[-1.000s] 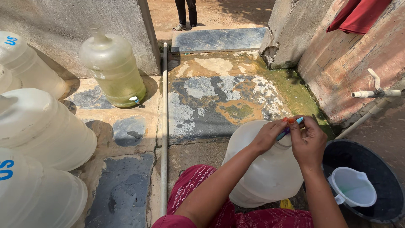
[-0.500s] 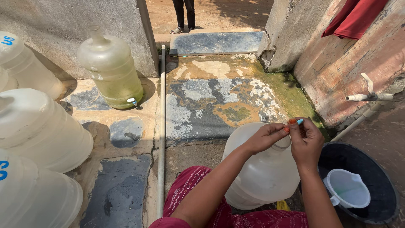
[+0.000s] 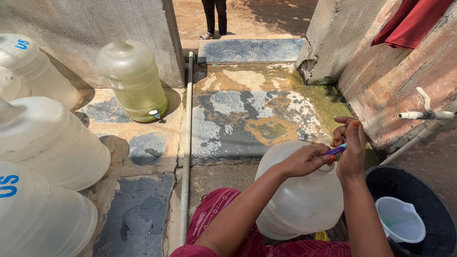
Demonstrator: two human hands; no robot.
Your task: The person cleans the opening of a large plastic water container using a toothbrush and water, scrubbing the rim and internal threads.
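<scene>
Head view: both hands joined over the neck of a jug [image 3: 300, 200] lying tilted between the knees. Left hand [image 3: 304, 161] pinched on a small blue cap [image 3: 336, 150], thumb and fingers clenched round it. Right hand [image 3: 351, 154] cupped just beside, fingertips touching the same cap from the far side; whether truly grasping or only steadying, cannot tell. Jug pale and translucent, directly below both grips, neck pointing up toward them and mostly hidden by the fingers. Just right of the grips and lower, a black tub [image 3: 428, 209] with a white scoop [image 3: 400, 220] inside. Further right, a white tap [image 3: 423, 113] sticking out of a brick wall. Left of the grips, a thin pipe [image 3: 186, 152] running along wet, patchy concrete. Well left, several more big jugs; one upright [image 3: 132, 76] with yellowish water at the bottom, near a grey wall. Far ahead of the grips, another person's legs [image 3: 214, 16] on bare dirt. Red cloth [image 3: 412, 21] hanging over the wall, up and right.
</scene>
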